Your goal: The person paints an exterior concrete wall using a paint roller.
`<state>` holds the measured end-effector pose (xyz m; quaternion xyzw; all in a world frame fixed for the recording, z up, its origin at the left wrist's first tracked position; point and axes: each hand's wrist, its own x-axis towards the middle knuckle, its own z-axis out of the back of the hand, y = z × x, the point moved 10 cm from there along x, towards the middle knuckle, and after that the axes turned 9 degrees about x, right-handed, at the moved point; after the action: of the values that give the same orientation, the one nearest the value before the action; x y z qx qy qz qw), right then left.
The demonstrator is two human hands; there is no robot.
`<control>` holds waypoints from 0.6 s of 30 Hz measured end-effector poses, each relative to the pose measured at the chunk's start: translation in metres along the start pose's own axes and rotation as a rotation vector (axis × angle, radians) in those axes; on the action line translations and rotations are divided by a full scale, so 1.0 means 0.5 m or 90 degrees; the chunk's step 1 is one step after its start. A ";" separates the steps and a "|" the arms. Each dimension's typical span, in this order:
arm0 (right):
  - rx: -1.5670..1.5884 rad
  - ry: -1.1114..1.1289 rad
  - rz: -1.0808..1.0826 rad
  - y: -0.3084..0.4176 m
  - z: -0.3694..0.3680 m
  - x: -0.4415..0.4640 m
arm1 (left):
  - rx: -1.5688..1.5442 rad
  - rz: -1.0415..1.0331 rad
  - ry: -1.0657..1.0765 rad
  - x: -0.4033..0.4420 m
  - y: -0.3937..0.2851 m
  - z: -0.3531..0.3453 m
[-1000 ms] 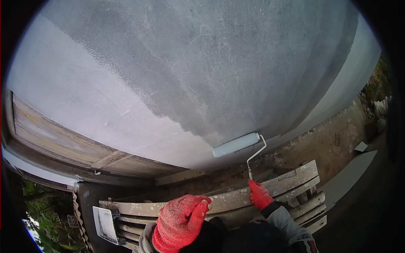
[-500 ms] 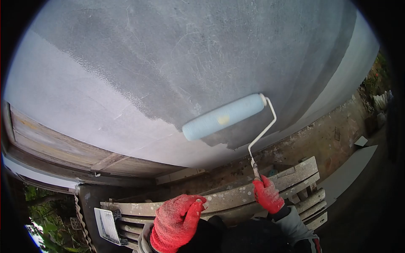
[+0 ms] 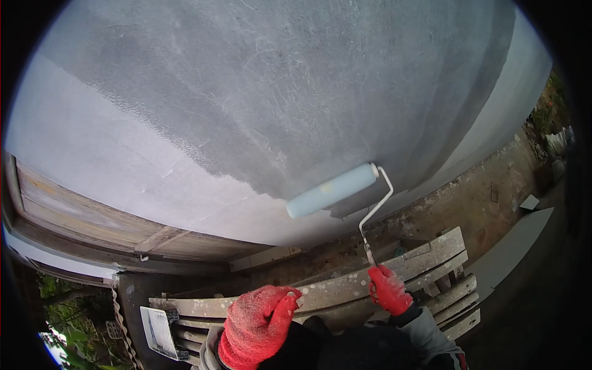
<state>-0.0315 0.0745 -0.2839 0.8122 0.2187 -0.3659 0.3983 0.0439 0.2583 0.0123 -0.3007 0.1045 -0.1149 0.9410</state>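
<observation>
My right hand (image 3: pixel 390 290), in a red glove, is closed round the handle of a paint roller (image 3: pixel 333 190) with a pale blue sleeve and a white wire frame. The sleeve lies against the wall (image 3: pixel 345 80), near the lower edge of a darker, wet-looking area. Lighter wall surface shows to its left and below. Nearer the camera, my left hand (image 3: pixel 258 325), also red-gloved, is closed with fingers curled and thumb pressed in; something small and pale shows at its fingertips, too small to name.
A paint-spotted slatted wooden bench (image 3: pixel 333 295) runs under both hands. A white paint tray (image 3: pixel 161 333) sits at its left end. A wooden-panelled frame (image 3: pixel 80 206) is at the left, and a grey flat sheet (image 3: pixel 512 253) lies at the right.
The roller first moved up the wall and left, growing larger in view, then came partway back down. My right hand followed slightly. My left hand has barely moved.
</observation>
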 end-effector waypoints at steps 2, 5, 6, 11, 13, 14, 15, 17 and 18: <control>-0.056 0.018 0.090 0.058 -0.022 -0.030 | 0.001 0.005 0.010 0.007 -0.003 -0.005; -0.183 0.032 0.238 0.105 -0.042 -0.026 | 0.005 0.006 0.007 0.007 -0.006 -0.003; -0.182 0.033 0.240 0.101 -0.040 -0.020 | 0.005 0.000 -0.004 0.007 -0.009 0.001; -0.175 -0.056 0.113 0.026 0.034 0.037 | 0.003 0.013 -0.021 0.001 -0.006 0.003; -0.101 -0.043 0.058 -0.006 0.047 0.079 | -0.003 0.000 -0.025 0.005 -0.016 0.000; -0.027 -0.028 0.001 -0.032 0.048 0.100 | -0.001 0.016 -0.020 0.006 -0.016 -0.003; -0.024 -0.027 0.004 -0.041 0.049 0.120 | 0.003 0.032 -0.015 0.006 -0.015 -0.004; 0.026 -0.028 -0.018 -0.047 0.037 0.146 | 0.007 0.020 -0.021 0.004 -0.018 -0.006; 0.029 -0.023 -0.012 -0.037 0.030 0.143 | 0.008 0.013 -0.026 0.005 -0.018 -0.005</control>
<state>-0.0042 0.0777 -0.3541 0.8119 0.2109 -0.3894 0.3804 0.0445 0.2491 0.0154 -0.2959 0.0879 -0.0997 0.9459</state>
